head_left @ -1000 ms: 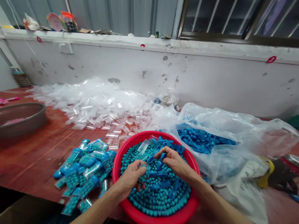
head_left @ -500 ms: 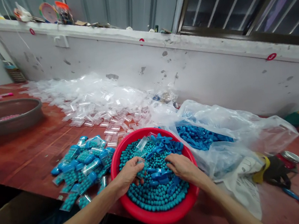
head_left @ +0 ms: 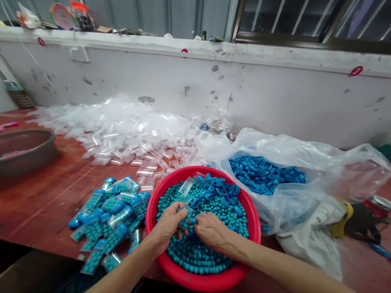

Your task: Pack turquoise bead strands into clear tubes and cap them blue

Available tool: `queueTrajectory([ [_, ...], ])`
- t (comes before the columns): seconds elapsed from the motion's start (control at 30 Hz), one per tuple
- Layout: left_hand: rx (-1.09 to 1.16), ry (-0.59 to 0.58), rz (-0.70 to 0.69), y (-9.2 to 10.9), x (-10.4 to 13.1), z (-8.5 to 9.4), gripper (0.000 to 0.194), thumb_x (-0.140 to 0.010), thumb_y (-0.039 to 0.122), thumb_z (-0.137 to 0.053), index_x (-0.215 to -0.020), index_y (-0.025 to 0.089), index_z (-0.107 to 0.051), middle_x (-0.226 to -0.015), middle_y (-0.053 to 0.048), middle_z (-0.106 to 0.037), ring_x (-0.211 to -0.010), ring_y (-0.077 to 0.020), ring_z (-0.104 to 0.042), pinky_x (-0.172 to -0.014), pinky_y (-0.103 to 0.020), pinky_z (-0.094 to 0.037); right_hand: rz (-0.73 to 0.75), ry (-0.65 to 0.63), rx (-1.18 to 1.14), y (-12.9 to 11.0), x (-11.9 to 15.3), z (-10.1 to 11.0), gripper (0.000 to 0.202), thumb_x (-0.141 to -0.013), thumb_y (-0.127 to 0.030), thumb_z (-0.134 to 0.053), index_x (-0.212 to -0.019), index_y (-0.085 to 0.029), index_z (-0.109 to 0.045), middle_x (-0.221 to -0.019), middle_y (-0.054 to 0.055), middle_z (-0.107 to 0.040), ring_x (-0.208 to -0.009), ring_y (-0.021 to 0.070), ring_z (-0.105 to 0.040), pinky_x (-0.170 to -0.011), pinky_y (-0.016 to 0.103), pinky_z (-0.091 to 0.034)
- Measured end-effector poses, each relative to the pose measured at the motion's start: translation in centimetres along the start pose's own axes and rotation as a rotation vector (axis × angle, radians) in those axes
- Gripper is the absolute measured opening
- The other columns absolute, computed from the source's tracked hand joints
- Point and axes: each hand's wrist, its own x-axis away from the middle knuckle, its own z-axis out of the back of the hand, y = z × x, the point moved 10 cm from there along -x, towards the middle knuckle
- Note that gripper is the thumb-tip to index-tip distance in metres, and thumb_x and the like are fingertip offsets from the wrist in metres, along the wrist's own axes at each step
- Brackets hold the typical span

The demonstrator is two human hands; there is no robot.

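Note:
Over the red basin [head_left: 212,283] of turquoise beads [head_left: 206,265], my left hand [head_left: 169,224] is closed around a small clear bottle [head_left: 186,215] with turquoise beads in it. My right hand [head_left: 211,231] pinches a blue cap [head_left: 193,221] close beside the bottle's right end. Fingers partly hide both, so whether they touch I cannot tell. Loose blue caps [head_left: 218,189] and a clear empty bottle [head_left: 186,186] lie on the beads toward the basin's far side. Left of the basin, filled bottles with blue caps [head_left: 110,221] form a pile.
A heap of clear empty bottles [head_left: 122,127] spreads along the wall. Right of the basin, a plastic bag [head_left: 344,166] lies open with more blue caps [head_left: 263,172]. A brown basin [head_left: 39,153] stands far left; a blue pen-like stick [head_left: 390,258] lies front right.
My right hand has moved left from the caps among the beads to my left hand, bringing a blue cap. My left hand with the bottle has stayed nearly still.

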Motion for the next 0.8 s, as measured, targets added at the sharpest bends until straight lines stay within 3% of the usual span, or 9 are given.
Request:
queueTrajectory([
  [0.07, 0.002, -0.017, -0.007, 0.0, -0.1, -0.1, 0.034, -0.07, 0.04, -0.053, -0.092, 0.018, -0.042, -0.061, 0.004, -0.054, -0.04, -0.0073, -0.05, -0.034, -0.015, -0.025, -0.009, -0.009, -0.034, 0.0, -0.4, -0.5, 0.025, -0.082, -0.007, -0.035, -0.082, -0.013, -0.059, -0.085, 0.011, -0.061, -0.079, 0.0209, -0.054, -0.064, 0.03, -0.037],
  [0.17, -0.002, -0.03, -0.011, 0.0, -0.1, -0.1, 0.034, -0.07, 0.04, -0.052, -0.094, 0.017, -0.041, -0.061, 0.004, -0.054, -0.04, -0.0074, -0.05, -0.033, -0.015, -0.026, -0.02, 0.0, -0.076, 1.2, -0.5, 0.1, 0.013, -0.08, -0.018, -0.047, -0.087, -0.013, -0.057, -0.086, 0.009, -0.062, -0.077, 0.0199, -0.056, -0.063, 0.027, -0.038],
  [0.23, -0.02, -0.029, -0.004, 0.0, 0.0, -0.2, 0.035, -0.07, 0.041, -0.052, -0.093, 0.017, -0.042, -0.06, 0.004, -0.054, -0.039, -0.0075, -0.049, -0.033, -0.015, -0.025, -0.084, 0.042, -0.134, 2.9, 0.0, 1.5, 0.017, -0.081, -0.024, -0.048, -0.092, -0.013, -0.053, -0.084, 0.008, -0.062, -0.075, 0.0183, -0.057, -0.062, 0.025, -0.039],
  [0.33, -0.064, -0.057, -0.017, 0.2, 0.3, -0.9, 0.035, -0.07, 0.041, -0.053, -0.092, 0.018, -0.042, -0.061, 0.005, -0.052, -0.039, -0.0074, -0.05, -0.033, -0.016, -0.026, -0.212, 0.218, -0.355, 5.0, 1.2, 4.5, 0.018, -0.084, -0.02, -0.041, -0.1, -0.014, -0.047, -0.082, 0.006, -0.061, -0.073, 0.0166, -0.057, -0.063, 0.024, -0.039],
  [0.4, -0.08, -0.073, -0.044, 0.4, 0.4, -1.3, 0.035, -0.069, 0.043, -0.053, -0.091, 0.018, -0.042, -0.061, 0.006, -0.05, -0.039, -0.0073, -0.049, -0.033, -0.016, -0.028, -0.15, 0.304, -0.513, 4.2, 2.0, 5.9, 0.017, -0.085, -0.017, -0.039, -0.098, -0.017, -0.05, -0.083, 0.004, -0.061, -0.076, 0.016, -0.056, -0.067, 0.023, -0.04],
  [0.5, -0.078, -0.082, -0.082, 0.7, 0.5, -1.6, 0.037, -0.07, 0.047, -0.052, -0.088, 0.017, -0.042, -0.06, 0.006, -0.048, -0.039, -0.0067, -0.048, -0.033, -0.017, -0.029, 0.032, 0.324, -0.649, 1.5, 2.7, 7.0, 0.022, -0.086, -0.017, -0.036, -0.098, -0.019, -0.054, -0.085, 0.003, -0.06, -0.078, 0.0148, -0.054, -0.071, 0.023, -0.04],
  [0.67, -0.041, -0.103, -0.078, 0.4, 0.8, -1.9, 0.039, -0.071, 0.045, -0.051, -0.096, 0.017, -0.039, -0.059, 0.007, -0.048, -0.037, -0.0062, -0.047, -0.032, -0.015, -0.03, -0.104, 0.431, -0.786, 3.1, 3.9, 7.9, 0.029, -0.088, -0.022, -0.032, -0.102, -0.019, -0.058, -0.07, -0.001, -0.058, -0.063, 0.0125, -0.053, -0.06, 0.021, -0.04],
  [0.8, -0.017, -0.147, -0.092, 0.3, 0.9, -2.9, 0.042, -0.072, 0.043, -0.051, -0.102, 0.017, -0.037, -0.059, 0.007, -0.047, -0.038, -0.0068, -0.049, -0.031, -0.014, -0.032, -0.099, 0.45, -0.767, 3.1, 4.3, 7.9, 0.027, -0.085, -0.02, -0.038, -0.094, -0.019, -0.064, -0.075, 0.001, -0.062, -0.068, 0.0137, -0.056, -0.064, 0.022, -0.04],
])
